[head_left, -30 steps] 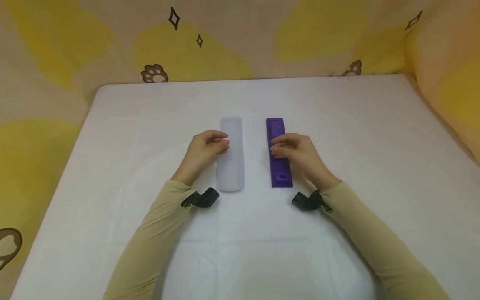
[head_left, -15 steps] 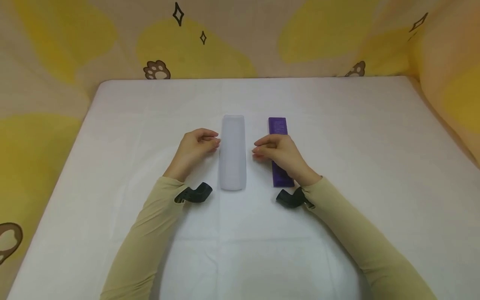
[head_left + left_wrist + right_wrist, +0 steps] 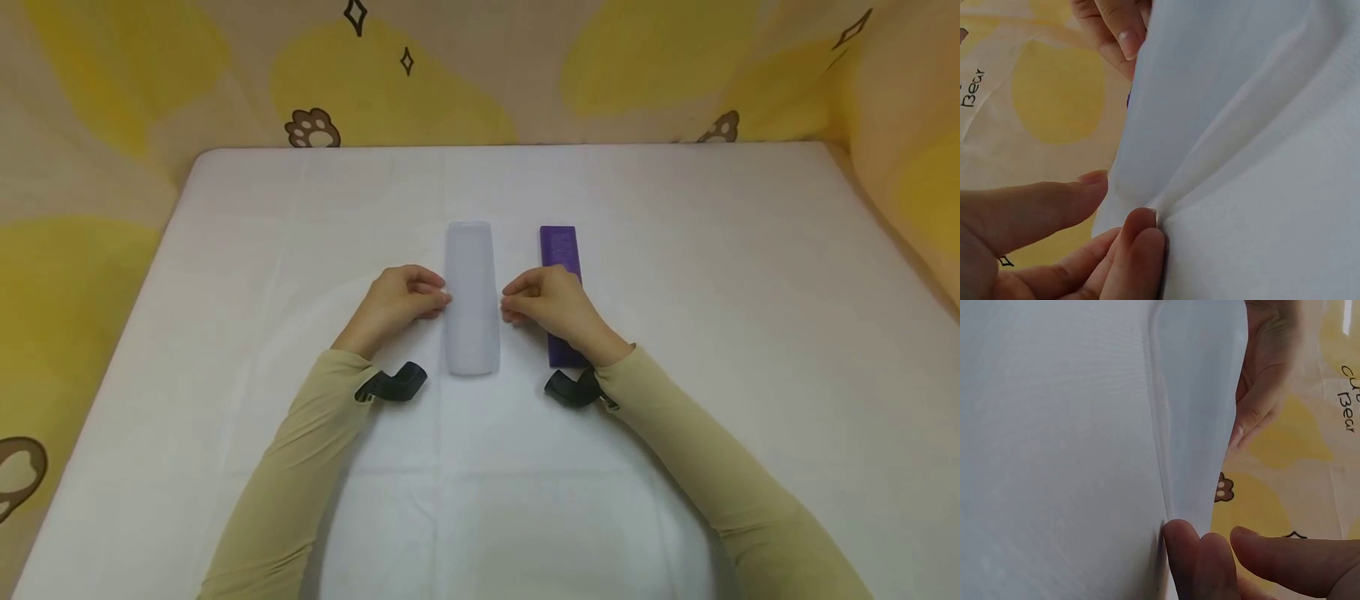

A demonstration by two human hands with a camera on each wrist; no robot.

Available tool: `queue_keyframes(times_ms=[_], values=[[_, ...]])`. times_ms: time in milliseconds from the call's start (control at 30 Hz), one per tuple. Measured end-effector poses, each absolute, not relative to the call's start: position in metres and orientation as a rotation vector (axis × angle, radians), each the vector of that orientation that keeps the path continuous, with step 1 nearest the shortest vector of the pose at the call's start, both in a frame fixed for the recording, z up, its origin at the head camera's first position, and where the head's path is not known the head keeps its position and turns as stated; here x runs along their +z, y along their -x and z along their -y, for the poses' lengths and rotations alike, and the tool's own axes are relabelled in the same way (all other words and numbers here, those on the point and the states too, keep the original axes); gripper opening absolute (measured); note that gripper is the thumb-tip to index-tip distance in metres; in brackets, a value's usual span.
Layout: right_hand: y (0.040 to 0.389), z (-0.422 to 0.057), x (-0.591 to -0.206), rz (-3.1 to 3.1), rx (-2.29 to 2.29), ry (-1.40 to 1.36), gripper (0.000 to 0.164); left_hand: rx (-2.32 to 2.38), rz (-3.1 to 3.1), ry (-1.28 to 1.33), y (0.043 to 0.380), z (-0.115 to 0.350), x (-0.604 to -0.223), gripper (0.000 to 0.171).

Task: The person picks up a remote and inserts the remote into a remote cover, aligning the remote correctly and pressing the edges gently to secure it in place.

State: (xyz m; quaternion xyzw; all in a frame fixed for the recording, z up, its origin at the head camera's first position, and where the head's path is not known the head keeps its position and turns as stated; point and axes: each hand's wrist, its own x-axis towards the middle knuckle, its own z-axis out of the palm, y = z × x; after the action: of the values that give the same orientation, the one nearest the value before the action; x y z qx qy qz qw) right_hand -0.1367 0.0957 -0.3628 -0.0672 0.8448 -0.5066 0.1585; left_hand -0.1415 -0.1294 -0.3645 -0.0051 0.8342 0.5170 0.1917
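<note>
A long, shallow translucent white plastic piece with rounded corners, like a case half (image 3: 472, 308), lies on the white-covered table between the hands. The left hand (image 3: 392, 307) has its fingertips at that piece's left edge; in the left wrist view the thumb stands apart from the bent fingers (image 3: 1141, 250) by the edge. On the other side, the fingertips of the right hand (image 3: 557, 307) are close to its right edge. The right wrist view shows the right thumb apart from the fingers (image 3: 1216, 569). Partly hidden under the right hand is a flat purple strip-shaped piece (image 3: 559, 243).
White cloth covers the table (image 3: 300, 208). Behind it hangs a yellow and beige patterned curtain (image 3: 465, 67), which also runs along both sides. A black wrist camera (image 3: 401, 382) sits at the left cuff, another black camera (image 3: 572, 389) at the right.
The right hand has moved left, off the purple piece, toward the translucent one. The left hand drew back from over the translucent piece, then came in again to its left edge.
</note>
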Motion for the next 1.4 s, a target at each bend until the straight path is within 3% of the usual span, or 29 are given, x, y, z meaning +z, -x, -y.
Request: queue_keyframes(times_ms=[367,900,1400], values=[[0.136,-0.095,-0.359,-2.466,-1.387,0.197,0.020,1.539,-2.263,-0.015,0.140,0.122,-0.366,0.035],[0.136,-0.099,-0.360,-2.237,-1.756,0.128,0.021,1.716,-2.187,-0.047,0.138,0.116,-0.367,0.036],[0.138,-0.104,-0.364,-2.114,-1.946,0.111,0.012,1.937,-2.060,-0.053,0.132,0.108,-0.368,0.034]])
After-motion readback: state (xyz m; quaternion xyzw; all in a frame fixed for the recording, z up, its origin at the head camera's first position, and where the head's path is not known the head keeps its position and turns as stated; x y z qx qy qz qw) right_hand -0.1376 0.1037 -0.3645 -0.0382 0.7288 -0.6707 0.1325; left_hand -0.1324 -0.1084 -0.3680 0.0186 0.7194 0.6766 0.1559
